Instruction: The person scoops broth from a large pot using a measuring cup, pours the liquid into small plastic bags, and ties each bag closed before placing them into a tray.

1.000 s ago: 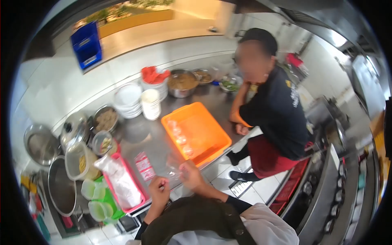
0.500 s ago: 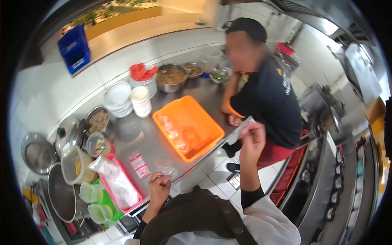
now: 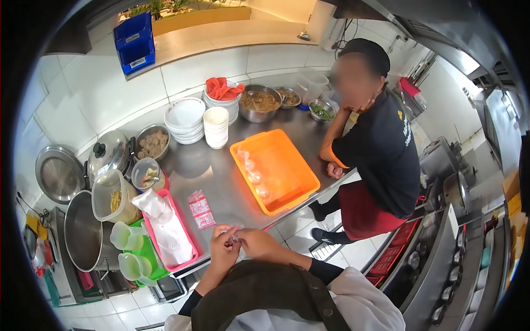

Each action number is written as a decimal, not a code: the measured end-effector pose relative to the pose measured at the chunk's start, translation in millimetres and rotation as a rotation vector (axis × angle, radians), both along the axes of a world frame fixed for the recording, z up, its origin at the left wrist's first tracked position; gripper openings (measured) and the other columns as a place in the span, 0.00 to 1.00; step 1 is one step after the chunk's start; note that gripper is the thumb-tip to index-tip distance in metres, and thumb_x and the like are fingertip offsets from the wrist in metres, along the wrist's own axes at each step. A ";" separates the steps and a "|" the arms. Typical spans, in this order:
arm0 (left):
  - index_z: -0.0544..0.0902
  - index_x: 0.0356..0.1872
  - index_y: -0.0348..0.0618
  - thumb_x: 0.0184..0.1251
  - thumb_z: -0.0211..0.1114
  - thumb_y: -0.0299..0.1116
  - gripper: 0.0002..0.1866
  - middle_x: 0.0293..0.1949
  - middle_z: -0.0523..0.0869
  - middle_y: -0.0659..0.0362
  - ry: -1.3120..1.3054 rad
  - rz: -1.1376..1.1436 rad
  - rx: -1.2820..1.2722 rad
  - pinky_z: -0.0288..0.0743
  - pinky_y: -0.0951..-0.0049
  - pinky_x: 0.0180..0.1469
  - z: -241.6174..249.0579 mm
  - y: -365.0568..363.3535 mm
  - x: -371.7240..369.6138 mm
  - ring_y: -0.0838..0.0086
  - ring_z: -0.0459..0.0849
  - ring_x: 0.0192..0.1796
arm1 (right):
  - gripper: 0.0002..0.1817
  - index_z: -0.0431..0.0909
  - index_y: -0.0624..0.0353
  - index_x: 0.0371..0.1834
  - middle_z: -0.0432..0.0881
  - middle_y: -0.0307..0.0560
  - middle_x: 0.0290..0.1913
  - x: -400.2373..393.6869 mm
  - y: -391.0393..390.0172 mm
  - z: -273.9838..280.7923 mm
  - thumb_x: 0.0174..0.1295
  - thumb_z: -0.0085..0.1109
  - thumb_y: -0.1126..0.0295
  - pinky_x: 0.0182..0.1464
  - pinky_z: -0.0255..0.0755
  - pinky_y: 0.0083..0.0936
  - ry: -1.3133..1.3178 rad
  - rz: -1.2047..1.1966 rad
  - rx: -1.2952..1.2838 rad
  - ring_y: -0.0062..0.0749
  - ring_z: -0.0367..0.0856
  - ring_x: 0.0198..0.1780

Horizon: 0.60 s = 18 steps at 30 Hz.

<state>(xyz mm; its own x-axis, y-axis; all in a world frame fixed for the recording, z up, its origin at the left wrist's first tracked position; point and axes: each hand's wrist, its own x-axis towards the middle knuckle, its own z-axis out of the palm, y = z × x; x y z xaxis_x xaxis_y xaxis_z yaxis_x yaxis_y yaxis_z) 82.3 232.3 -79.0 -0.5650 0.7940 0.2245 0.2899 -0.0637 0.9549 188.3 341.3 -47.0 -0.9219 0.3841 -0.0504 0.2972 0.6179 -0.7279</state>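
Note:
Just over the table's front edge my left hand [image 3: 222, 251] and my right hand [image 3: 260, 244] meet, fingers closed around a small clear plastic bag [image 3: 236, 240]. Most of the bag is hidden by my fingers, and its contents cannot be made out. Behind my hands lies a strip of pink-and-white sachets [image 3: 201, 209] on the steel table [image 3: 226, 193]. An orange plastic tub [image 3: 292, 179] stands further right, with several small clear bags [image 3: 255, 175] in a row along its left side.
A pink tray [image 3: 190, 251] with white paper bags [image 3: 168, 234] stands left, beside green-lidded containers [image 3: 144, 254]. Bowls [image 3: 185, 118], paper cups [image 3: 216, 124] and food pans [image 3: 259, 105] line the back. A co-worker [image 3: 375, 138] leans on the table's right end.
My right hand has come down and left from a raised position to meet my left hand. The plastic bag is now gathered between both hands. My view has shifted slightly.

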 end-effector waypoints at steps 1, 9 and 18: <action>0.83 0.47 0.39 0.44 0.58 0.08 0.25 0.47 0.72 0.58 -0.009 -0.003 -0.037 0.74 0.84 0.29 7.9 -3.2 -0.7 0.83 0.74 0.29 | 0.11 0.79 0.61 0.43 0.82 0.60 0.39 -0.1 -2.6 -4.9 0.58 0.53 0.74 0.43 0.74 0.45 -0.016 0.005 0.014 0.55 0.81 0.41; 0.80 0.35 0.39 0.43 0.60 0.08 0.17 0.42 0.73 0.57 0.078 0.079 -0.056 0.73 0.81 0.26 19.0 -3.5 0.2 0.80 0.75 0.28 | 0.14 0.82 0.53 0.43 0.84 0.55 0.33 -6.4 -11.4 -3.7 0.53 0.59 0.67 0.39 0.75 0.47 -0.169 -0.159 0.174 0.54 0.83 0.38; 0.83 0.34 0.35 0.48 0.63 0.21 0.09 0.44 0.78 0.48 0.454 0.014 -0.207 0.77 0.60 0.33 23.2 0.5 3.4 0.55 0.82 0.30 | 0.11 0.83 0.54 0.37 0.83 0.53 0.30 -4.0 -13.4 13.7 0.52 0.61 0.63 0.33 0.76 0.45 -0.212 -0.237 0.335 0.49 0.84 0.33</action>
